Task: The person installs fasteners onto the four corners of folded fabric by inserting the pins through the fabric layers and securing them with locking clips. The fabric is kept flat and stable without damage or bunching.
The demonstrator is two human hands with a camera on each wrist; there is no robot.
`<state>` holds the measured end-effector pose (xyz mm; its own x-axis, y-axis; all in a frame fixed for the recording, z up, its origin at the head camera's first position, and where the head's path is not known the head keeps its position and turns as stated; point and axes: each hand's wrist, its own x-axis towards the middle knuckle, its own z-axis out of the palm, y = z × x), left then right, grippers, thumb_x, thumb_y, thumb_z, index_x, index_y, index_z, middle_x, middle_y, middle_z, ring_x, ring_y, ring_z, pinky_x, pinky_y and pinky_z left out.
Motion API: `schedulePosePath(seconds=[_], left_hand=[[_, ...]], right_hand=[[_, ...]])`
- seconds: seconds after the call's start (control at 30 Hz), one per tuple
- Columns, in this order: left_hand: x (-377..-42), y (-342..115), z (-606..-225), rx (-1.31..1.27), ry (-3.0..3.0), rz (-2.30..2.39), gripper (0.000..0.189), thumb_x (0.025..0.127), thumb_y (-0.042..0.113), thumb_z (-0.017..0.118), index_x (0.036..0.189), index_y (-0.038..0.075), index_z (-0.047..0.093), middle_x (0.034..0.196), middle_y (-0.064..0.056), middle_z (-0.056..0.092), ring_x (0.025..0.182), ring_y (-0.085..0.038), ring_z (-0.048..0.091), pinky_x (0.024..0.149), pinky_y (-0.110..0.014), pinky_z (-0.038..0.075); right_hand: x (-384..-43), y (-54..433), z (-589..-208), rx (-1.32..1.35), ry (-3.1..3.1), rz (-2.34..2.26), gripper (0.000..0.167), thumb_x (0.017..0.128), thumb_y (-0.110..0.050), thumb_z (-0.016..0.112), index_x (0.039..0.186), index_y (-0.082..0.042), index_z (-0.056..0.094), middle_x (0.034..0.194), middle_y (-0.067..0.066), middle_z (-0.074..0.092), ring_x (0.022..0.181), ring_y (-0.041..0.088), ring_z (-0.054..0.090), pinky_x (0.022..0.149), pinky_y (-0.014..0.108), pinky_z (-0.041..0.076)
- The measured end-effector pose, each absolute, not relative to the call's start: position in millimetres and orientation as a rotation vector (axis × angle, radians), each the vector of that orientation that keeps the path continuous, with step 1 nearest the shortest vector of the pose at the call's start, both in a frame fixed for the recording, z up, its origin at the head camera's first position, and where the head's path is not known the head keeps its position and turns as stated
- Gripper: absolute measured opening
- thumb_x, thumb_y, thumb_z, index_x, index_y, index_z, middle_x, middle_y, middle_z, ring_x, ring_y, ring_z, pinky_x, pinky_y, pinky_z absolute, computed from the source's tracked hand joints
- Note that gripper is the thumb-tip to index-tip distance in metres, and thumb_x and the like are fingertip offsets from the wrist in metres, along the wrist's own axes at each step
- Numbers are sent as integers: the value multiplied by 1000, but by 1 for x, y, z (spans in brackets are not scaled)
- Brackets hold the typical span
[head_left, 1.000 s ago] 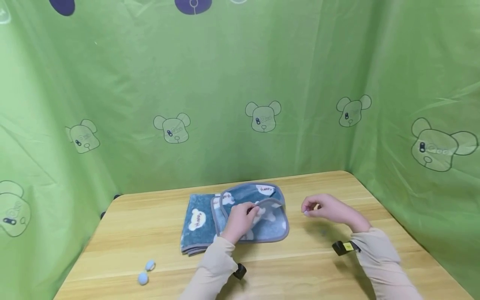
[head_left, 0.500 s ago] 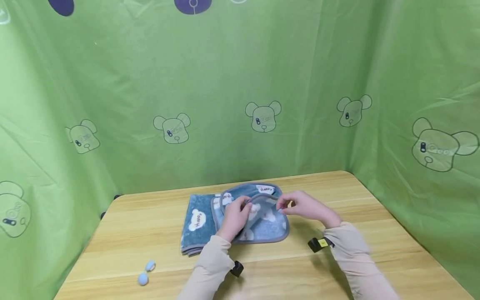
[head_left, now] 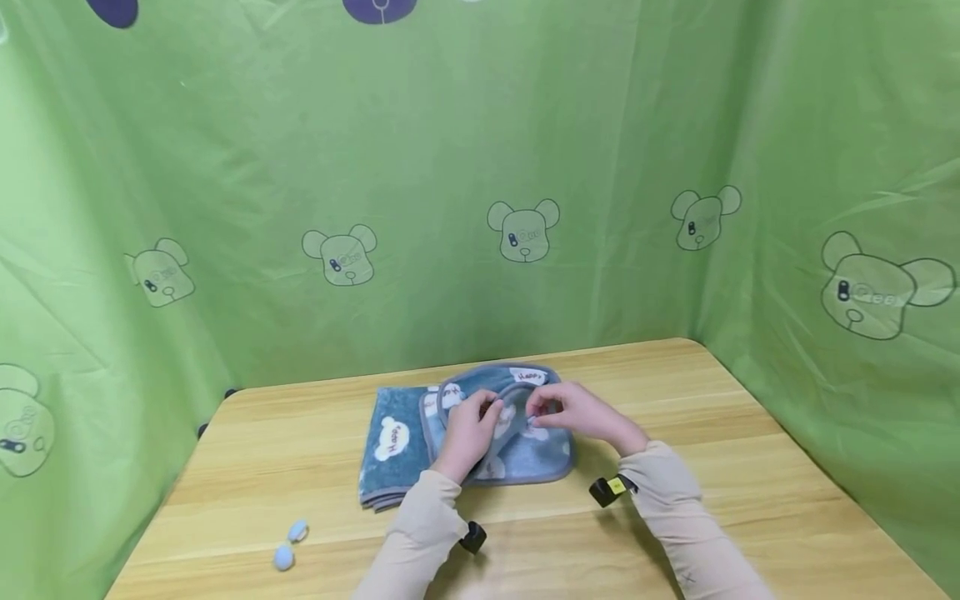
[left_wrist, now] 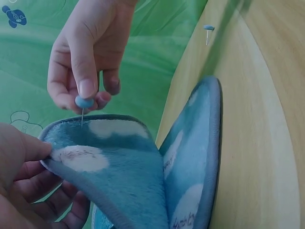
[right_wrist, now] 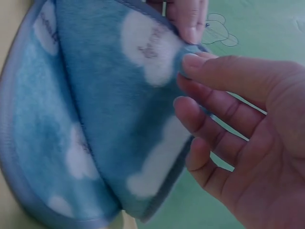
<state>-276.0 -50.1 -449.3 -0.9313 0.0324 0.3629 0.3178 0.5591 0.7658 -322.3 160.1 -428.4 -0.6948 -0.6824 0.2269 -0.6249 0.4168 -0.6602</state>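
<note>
A teal fleece cloth (head_left: 525, 458) with white bear patches and grey edging lies folded on the table, one flap (left_wrist: 119, 152) lifted. My left hand (head_left: 468, 433) pinches the edge of that flap between thumb and fingers, as the left wrist view shows (left_wrist: 21, 179). Over the flap, my right hand (head_left: 577, 410) pinches a pin (left_wrist: 84, 101) by its round blue head. Its thin shaft points down, the tip overlapping the fleece near the rim in the left wrist view. In the right wrist view, the right hand's thumb (right_wrist: 224, 71) lies by the flap's corner.
Another blue-headed pin (left_wrist: 208, 28) is on the wooden table in the left wrist view. Two small light blue pieces (head_left: 283, 557) lie at the front left. A further folded teal fleece layer (head_left: 393, 442) extends left of the hands. Green curtains (head_left: 450, 317) surround the table.
My right hand has come leftward from the right side, bringing the pin to the fleece flap. My left hand keeps its pinch on the flap, which has been lifted and turned slightly.
</note>
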Motion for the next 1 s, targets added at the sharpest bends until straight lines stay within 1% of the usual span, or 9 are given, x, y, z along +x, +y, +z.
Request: schedulePosePath(seconds=[0.23, 0.4, 0.53, 0.6, 0.7, 0.83, 0.93, 1.0], left_hand=[[-275, -48, -448, -308, -2478, -1278, 18, 99, 21, 57, 103, 7, 68, 86, -6, 71, 73, -9, 58, 66, -22, 47], [-272, -45, -447, -328, -2477, -1295, 17, 99, 20, 57, 103, 8, 68, 84, -5, 70, 70, -8, 56, 64, -21, 46], [-270, -43, -446, -336, -2488, -1318, 18, 99, 21, 56, 104, 9, 68, 85, -4, 70, 70, -7, 55, 63, -21, 46], [-270, -43, -446, -340, -2494, -1322, 18, 99, 21, 56, 105, 10, 68, 84, -4, 69, 69, -6, 54, 62, -20, 46], [-270, -42, -447, -352, -2493, -1322, 18, 99, 21, 56, 106, 10, 68, 83, -4, 68, 67, -5, 53, 62, -20, 46], [-269, -41, -448, -365, -2486, -1334, 17, 99, 21, 56, 105, 10, 68, 81, -2, 67, 65, -4, 51, 59, -20, 45], [-268, -40, -447, -373, -2487, -1360, 17, 99, 22, 56, 104, 11, 68, 79, -2, 66, 63, -4, 51, 57, -20, 45], [-268, -40, -448, -385, -2486, -1378, 16, 99, 22, 56, 103, 12, 68, 77, -2, 66, 61, -4, 50, 56, -20, 44]], right_hand=[[-322, 153, -433, -1180, 2605, -1177, 8, 86, -9, 71, 93, -11, 68, 90, 0, 68, 82, 3, 57, 75, 23, 51], [-320, 151, -437, -1166, 2664, -1224, 10, 85, -6, 71, 93, -11, 69, 88, 0, 67, 79, 4, 56, 71, 22, 50], [-320, 149, -442, -1179, 2715, -1281, 13, 83, -3, 73, 92, -12, 69, 87, 0, 67, 80, 4, 56, 71, 22, 49], [-320, 147, -444, -1186, 2749, -1305, 13, 82, -4, 74, 91, -13, 69, 88, 0, 68, 80, 5, 57, 71, 23, 50], [-322, 144, -449, -1192, 2801, -1323, 12, 82, -7, 75, 90, -14, 68, 88, 0, 69, 81, 8, 60, 73, 32, 54], [-324, 140, -455, -1203, 2865, -1345, 14, 81, -6, 75, 88, -12, 66, 87, 0, 68, 81, 13, 61, 74, 41, 55], [-324, 137, -458, -1232, 2932, -1372, 19, 79, -3, 77, 88, -11, 63, 84, 1, 66, 79, 16, 61, 72, 41, 55], [-324, 136, -459, -1248, 2980, -1398, 24, 76, 0, 78, 89, -9, 60, 86, 3, 63, 81, 19, 61, 72, 40, 55]])
